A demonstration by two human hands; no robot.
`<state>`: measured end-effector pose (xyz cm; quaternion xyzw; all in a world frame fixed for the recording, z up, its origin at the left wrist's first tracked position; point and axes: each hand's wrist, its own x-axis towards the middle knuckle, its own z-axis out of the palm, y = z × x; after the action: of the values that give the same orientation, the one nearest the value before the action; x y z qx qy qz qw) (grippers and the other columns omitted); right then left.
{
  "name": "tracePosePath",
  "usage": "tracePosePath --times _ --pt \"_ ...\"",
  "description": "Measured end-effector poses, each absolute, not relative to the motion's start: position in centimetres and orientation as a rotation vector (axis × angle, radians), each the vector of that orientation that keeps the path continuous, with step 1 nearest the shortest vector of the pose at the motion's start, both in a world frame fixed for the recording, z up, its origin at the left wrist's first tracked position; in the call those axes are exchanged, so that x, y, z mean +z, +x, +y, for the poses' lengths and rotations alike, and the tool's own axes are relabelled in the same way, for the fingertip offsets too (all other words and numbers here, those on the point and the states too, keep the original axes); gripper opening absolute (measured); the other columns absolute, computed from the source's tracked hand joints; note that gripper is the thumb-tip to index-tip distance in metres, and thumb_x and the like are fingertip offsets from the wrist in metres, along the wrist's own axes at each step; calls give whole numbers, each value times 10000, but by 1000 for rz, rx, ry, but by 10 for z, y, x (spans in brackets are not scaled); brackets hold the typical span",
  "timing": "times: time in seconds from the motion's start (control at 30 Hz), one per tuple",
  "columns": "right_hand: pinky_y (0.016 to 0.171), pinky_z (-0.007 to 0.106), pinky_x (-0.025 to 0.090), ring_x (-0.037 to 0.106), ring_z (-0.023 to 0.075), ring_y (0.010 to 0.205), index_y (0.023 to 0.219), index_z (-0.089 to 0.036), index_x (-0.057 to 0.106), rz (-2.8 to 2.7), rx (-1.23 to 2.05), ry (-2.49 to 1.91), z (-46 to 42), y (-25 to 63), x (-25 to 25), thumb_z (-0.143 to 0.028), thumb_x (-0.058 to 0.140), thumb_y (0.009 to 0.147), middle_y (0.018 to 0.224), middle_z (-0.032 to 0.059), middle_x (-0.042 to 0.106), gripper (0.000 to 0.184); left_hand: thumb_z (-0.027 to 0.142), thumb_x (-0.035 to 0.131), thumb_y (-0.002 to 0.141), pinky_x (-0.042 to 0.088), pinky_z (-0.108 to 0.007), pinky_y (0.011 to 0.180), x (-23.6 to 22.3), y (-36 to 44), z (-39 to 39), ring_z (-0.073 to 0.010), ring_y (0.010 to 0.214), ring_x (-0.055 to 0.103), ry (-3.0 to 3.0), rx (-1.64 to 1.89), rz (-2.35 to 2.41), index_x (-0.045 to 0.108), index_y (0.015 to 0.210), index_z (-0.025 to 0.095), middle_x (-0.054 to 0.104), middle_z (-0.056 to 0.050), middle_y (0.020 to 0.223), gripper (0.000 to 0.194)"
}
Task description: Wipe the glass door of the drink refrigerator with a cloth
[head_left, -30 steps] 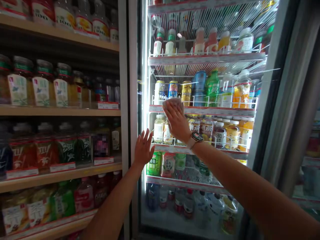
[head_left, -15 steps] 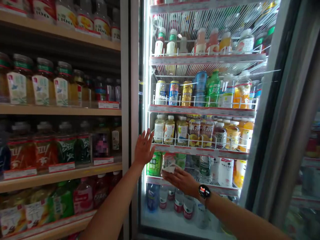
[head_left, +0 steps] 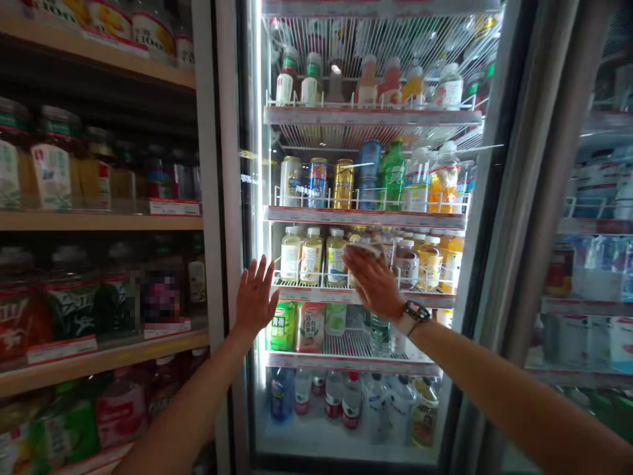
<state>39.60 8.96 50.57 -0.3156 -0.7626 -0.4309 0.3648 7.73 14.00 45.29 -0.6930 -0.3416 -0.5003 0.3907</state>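
Note:
A glass cooler door (head_left: 297,442) stands before me with lit shelves of drinks behind it. My left hand (head_left: 254,300) lies flat near the door's left edge, fingers spread and nothing in it. Farther right, my right hand (head_left: 378,284) is stretched out against the glass, somewhat blurred. A small whitish cloth or tissue (head_left: 368,249) shows along its fingers; most of it is hidden by the hand. A watch (head_left: 416,311) is on my right wrist. Behind the glass, near that hand, stand tea bottles (head_left: 311,257) on the middle shelf.
Wooden shelves (head_left: 99,221) full of bottles run along the left. A grey upright frame (head_left: 524,218) borders the door on the right, with another drinks cooler (head_left: 588,303) beyond it. Cans (head_left: 343,185) and bottles fill the cooler's upper shelves.
My right hand has moved up the glass, from the lower shelf's level to the middle shelf's. My left hand stays at the door's left edge. The view has shifted to the right.

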Motion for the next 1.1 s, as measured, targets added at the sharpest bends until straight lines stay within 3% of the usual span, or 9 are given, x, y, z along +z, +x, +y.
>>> tracePosePath --times 0.23,0.37,0.5,0.7,0.8,0.9,1.1 --pt "1110 466 419 541 228 1271 1482 -204 442 -2265 -1152 -774 79 392 356 -97 438 924 1500 72 500 568 357 385 999 127 -486 1254 475 175 116 -270 1532 84 -1834 -1295 -778 22 1590 197 125 -71 1653 712" --pt "1068 429 459 592 213 1185 1462 -203 470 -2351 -1178 -778 68 401 322 -106 462 915 1499 49 505 556 346 416 991 128 -499 1253 476 216 121 -267 1531 102 -1879 -1270 -762 -2 1588 219 168 -67 1643 739" --pt "1111 422 416 521 185 1302 1521 -210 365 -2381 -1170 -739 65 422 363 -82 422 919 1538 44 452 618 349 441 983 125 -493 1254 470 218 128 -263 1529 117 -1865 -1292 -772 30 1589 237 184 -58 1639 740" --pt "1202 498 309 261 241 1496 1594 -208 -14 -1934 -1177 -854 78 441 538 -67 343 951 1619 82 296 749 345 441 986 115 -469 1256 471 216 125 -250 1531 105 -1828 -1267 -776 42 1588 203 200 -78 1633 736" --pt "1230 530 263 223 264 1508 1585 -258 -82 -1756 -1162 -859 85 439 587 -85 326 961 1638 39 249 765 338 438 986 115 -463 1256 472 217 123 -248 1531 99 -1813 -1254 -779 55 1586 187 207 -84 1631 728" --pt "1223 558 266 281 274 1487 1589 -286 -56 -1751 -1188 -879 86 432 569 -115 338 971 1617 32 301 754 348 433 986 126 -464 1256 471 217 124 -248 1530 107 -1812 -1250 -782 53 1586 193 204 -77 1631 728" --pt "1160 467 350 397 231 1426 1590 -183 154 -2004 -1226 -906 75 428 427 -104 369 957 1528 95 461 674 348 435 987 134 -463 1253 470 217 125 -246 1529 100 -1778 -1255 -759 62 1586 180 211 -85 1625 726"
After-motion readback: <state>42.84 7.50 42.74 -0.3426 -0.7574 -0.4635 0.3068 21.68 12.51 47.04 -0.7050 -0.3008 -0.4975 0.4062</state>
